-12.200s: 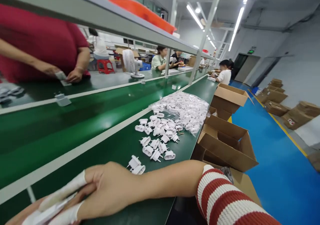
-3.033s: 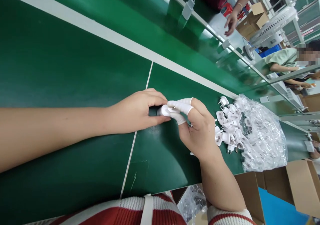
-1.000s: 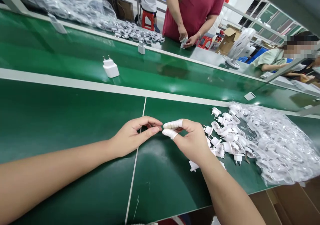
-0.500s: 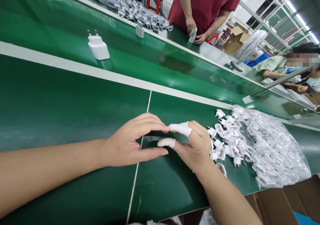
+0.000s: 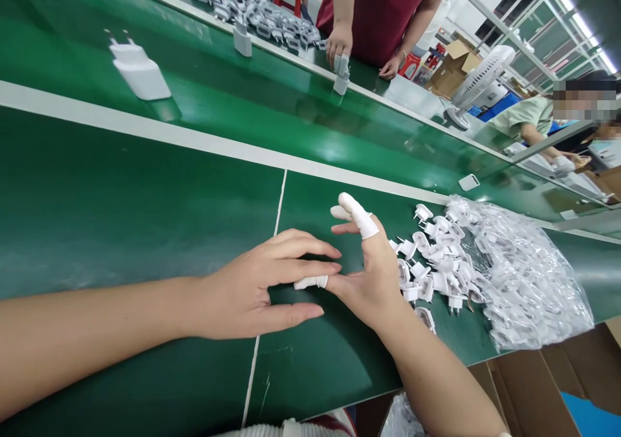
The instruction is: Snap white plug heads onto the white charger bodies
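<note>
My left hand (image 5: pixel 262 288) hovers over the green table with its fingers stretched out and nothing in its grasp. Facing it, my right hand (image 5: pixel 371 275) has its fingers spread; white finger cots (image 5: pixel 359 217) cover its thumb and some fingers. The covered right thumb lies against the left fingers. Just right of my right hand, white plug pieces (image 5: pixel 441 256) are heaped loosely, several with two pins. They spill from a clear plastic bag (image 5: pixel 538 282) full of similar pieces. Beyond my left hand, a white charger (image 5: pixel 140 72) lies on the green belt with its pins pointing away.
A pale rail (image 5: pixel 208 143) divides table from belt (image 5: pixel 291 123). On the belt are another charger (image 5: pixel 242 39) and a small white piece (image 5: pixel 469 182). Across it, a person in red (image 5: pixel 383 17) holds a charger. Cardboard boxes (image 5: pixel 528 392) stand below the table's right edge.
My right fingers have lifted and spread away from the left fingertips. The near charger has shifted left along the belt. The person opposite has reached a charger over to the belt's far edge.
</note>
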Demonstrator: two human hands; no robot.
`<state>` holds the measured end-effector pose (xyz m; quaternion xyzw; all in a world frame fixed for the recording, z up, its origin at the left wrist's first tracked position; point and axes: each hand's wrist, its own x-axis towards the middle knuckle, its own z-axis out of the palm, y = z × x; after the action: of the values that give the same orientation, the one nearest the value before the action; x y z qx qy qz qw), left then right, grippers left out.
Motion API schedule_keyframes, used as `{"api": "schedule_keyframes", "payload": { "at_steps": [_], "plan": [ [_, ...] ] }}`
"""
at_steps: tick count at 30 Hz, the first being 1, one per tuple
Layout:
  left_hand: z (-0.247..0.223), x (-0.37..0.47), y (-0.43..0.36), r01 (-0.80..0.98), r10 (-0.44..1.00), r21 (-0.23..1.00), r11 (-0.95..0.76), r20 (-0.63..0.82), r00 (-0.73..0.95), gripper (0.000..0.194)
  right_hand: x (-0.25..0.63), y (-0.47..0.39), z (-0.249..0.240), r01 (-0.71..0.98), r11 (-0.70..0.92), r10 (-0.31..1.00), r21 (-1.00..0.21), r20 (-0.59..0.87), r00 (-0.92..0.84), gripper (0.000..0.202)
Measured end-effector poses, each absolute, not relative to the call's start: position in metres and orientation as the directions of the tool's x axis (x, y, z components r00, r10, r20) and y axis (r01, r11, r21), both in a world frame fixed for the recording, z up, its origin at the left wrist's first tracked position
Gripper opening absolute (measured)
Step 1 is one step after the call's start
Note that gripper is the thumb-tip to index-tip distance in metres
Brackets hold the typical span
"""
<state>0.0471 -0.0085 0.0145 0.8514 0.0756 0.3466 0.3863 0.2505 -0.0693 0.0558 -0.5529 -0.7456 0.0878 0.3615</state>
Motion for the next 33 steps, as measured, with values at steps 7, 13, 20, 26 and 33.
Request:
{"api": "schedule_keyframes", "payload": {
  "at_steps": [7, 13, 20, 26, 33],
  "plan": [
    [0.0115, 0.0501, -0.0081, -0.173, 0.38, 0.643, -0.746, 0.624, 0.683, 0.039, 0.2504, -0.0711, 0.058, 0.697, 0.278, 0.937, -0.66, 0.348, -0.045, 0.109],
    [0.0141, 0.0508, -0.0077, -0.168, 0.389, 0.63, -0.758, 0.644, 0.659, 0.033, 0.2495, -0.0712, 0.0594, 0.649, 0.208, 0.96, -0.732, 0.281, 0.009, 0.118],
    [0.0156, 0.0519, -0.0074, -0.173, 0.397, 0.63, -0.757, 0.654, 0.644, 0.03, 0.2496, -0.0718, 0.0608, 0.634, 0.156, 0.971, -0.757, 0.235, 0.042, 0.124],
    [0.016, 0.0517, -0.0064, -0.161, 0.385, 0.607, -0.778, 0.663, 0.642, 0.033, 0.2501, -0.0717, 0.0601, 0.606, 0.112, 0.977, -0.788, 0.2, 0.079, 0.124],
    [0.0122, 0.0506, -0.0054, -0.147, 0.391, 0.611, -0.778, 0.654, 0.647, 0.037, 0.2532, -0.0696, 0.0555, 0.525, 0.055, 0.988, -0.85, 0.122, 0.094, 0.122]
  ]
}}
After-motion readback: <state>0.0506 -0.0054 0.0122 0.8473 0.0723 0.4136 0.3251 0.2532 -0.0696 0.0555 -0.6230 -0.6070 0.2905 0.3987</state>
